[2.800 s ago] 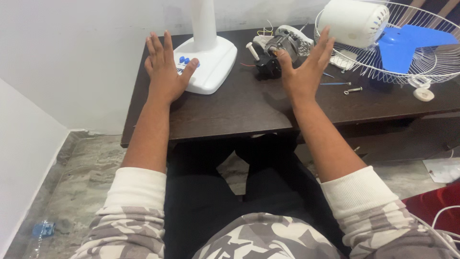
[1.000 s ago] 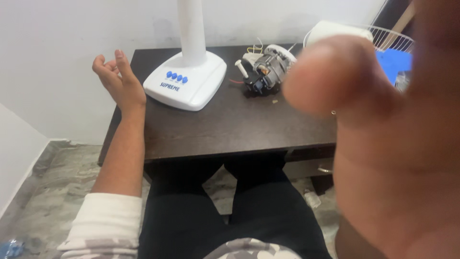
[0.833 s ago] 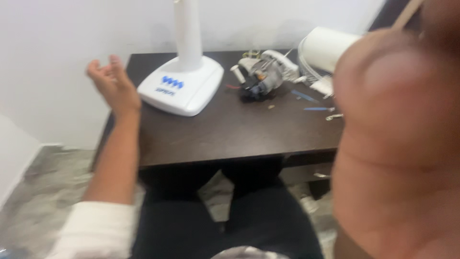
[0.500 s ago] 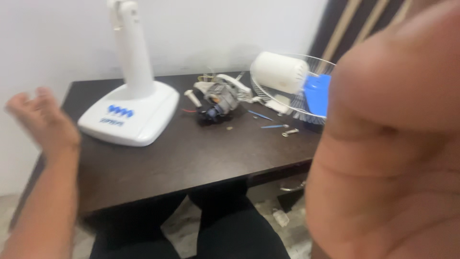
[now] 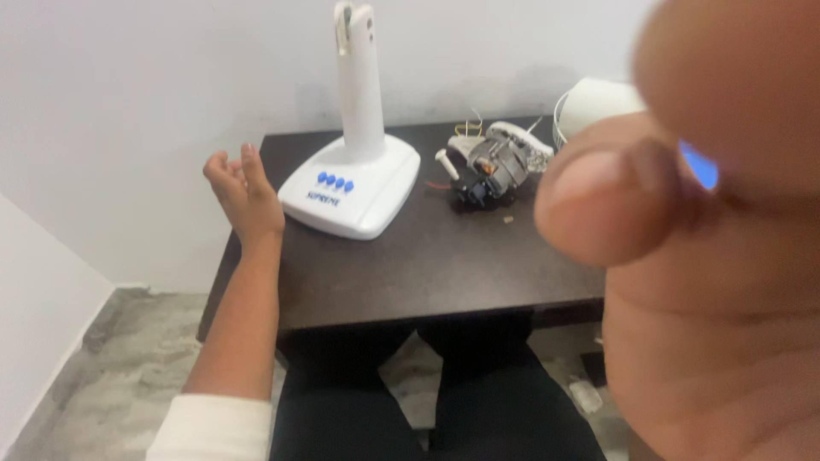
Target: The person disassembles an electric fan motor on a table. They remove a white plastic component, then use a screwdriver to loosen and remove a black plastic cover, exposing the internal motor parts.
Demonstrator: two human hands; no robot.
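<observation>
Both hands had lifted off the table point(image 5: 410, 273). Left hand point(image 5: 243, 192) hung open beside the white fan base point(image 5: 354, 188); right hand point(image 5: 709, 256), a blur, unclear. Fan motor point(image 5: 491, 169) lay apart, unassembled.

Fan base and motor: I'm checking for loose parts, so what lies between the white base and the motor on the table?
In the head view, only bare dark table shows between the white fan base and the motor.

Just right of our left hand point(image 5: 248, 201) the white fan base point(image 5: 352, 186) with its upright post blocks the way; beyond it sits the motor point(image 5: 494, 167). Dark table point(image 5: 427, 265) nearer us lies bare. Our right hand point(image 5: 709, 256), blurred, probably hides the rest.
</observation>
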